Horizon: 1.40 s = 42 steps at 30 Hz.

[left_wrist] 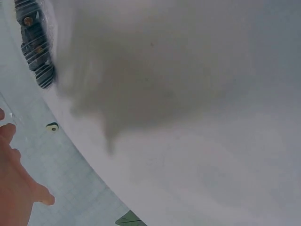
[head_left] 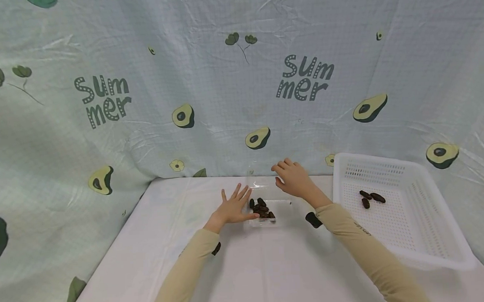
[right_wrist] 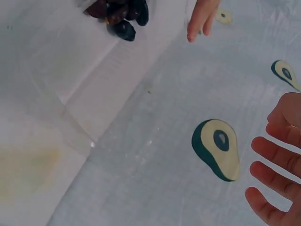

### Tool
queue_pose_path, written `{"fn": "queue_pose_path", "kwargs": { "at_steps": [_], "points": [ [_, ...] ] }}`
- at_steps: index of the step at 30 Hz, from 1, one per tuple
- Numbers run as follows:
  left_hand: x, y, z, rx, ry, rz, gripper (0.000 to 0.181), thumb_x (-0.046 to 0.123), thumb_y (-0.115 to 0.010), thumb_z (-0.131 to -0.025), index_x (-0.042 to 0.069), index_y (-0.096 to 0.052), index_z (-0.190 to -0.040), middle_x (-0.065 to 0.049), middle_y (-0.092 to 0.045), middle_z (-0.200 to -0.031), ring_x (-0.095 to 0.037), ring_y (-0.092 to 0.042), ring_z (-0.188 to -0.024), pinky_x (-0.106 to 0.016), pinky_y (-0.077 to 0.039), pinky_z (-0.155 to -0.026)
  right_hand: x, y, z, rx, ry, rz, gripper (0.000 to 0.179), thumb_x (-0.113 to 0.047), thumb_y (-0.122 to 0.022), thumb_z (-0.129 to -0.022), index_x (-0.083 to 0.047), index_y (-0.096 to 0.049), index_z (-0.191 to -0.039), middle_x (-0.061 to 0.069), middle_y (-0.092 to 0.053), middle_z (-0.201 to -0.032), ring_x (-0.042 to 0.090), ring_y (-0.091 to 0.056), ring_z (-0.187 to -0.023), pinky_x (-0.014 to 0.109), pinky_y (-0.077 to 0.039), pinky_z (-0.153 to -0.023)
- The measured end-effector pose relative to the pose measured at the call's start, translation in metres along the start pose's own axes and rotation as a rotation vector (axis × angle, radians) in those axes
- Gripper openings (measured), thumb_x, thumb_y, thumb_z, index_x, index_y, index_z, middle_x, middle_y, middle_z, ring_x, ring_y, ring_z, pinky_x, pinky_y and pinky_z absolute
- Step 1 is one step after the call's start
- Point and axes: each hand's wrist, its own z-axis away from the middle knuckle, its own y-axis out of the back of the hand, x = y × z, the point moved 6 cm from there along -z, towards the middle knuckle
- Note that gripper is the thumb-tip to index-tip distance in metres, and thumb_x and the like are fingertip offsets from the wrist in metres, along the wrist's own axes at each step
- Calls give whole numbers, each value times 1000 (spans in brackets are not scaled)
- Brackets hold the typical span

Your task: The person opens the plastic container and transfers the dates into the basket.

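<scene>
A clear plastic box (head_left: 284, 208) lies on the table with its clear lid (head_left: 256, 179) raised at the back. Dark brown dates (head_left: 262, 209) are piled in the box's left part. My left hand (head_left: 233, 209) is at the box's left side, fingers spread and straight; whether it touches the box I cannot tell. Above the box's back right, my right hand (head_left: 293, 179) hangs with loosely bent fingers and holds nothing. In the right wrist view its fingers (right_wrist: 275, 153) are apart. Dates (left_wrist: 35, 44) show through the plastic in the left wrist view.
A white perforated basket (head_left: 423, 206) stands on the right of the table (head_left: 247, 268), with 3 dates (head_left: 371, 197) in it. Behind the table hangs a pale curtain (head_left: 214, 80) printed with avocados and lettering. Dark devices (head_left: 313, 220) sit under the wrists.
</scene>
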Motion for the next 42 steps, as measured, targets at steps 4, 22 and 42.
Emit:
{"fn": "queue_pose_path", "kwargs": {
  "at_steps": [4,22,42],
  "points": [
    [-1,0,1,5,-8,10,87,61,-48,-80,11,-17,-144,-5,-15,-151,-29,-3,-140,-71,-4,-97,-6,-18,0,-37,-13,-5,19,-13,-61,-80,-9,-61,-99,5,-61,-90,22,-52,-81,36,-46,-62],
    [-3,-7,-2,18,32,-37,93,67,-47,-77,12,-16,-144,-4,-16,-151,-26,-9,-140,-69,-7,-99,-30,-91,12,-223,26,14,24,-14,-66,-79,-12,-62,-102,2,-62,-99,20,-52,-89,35,-48,-68],
    [-2,-7,-2,-74,58,-44,92,68,-44,-78,13,-11,-145,-2,-7,-152,-26,-4,-140,-68,-3,-100,-42,-127,20,-344,95,75,25,-20,-57,-87,-15,-61,-112,-1,-59,-110,18,-52,-98,35,-50,-73]
  ]
}}
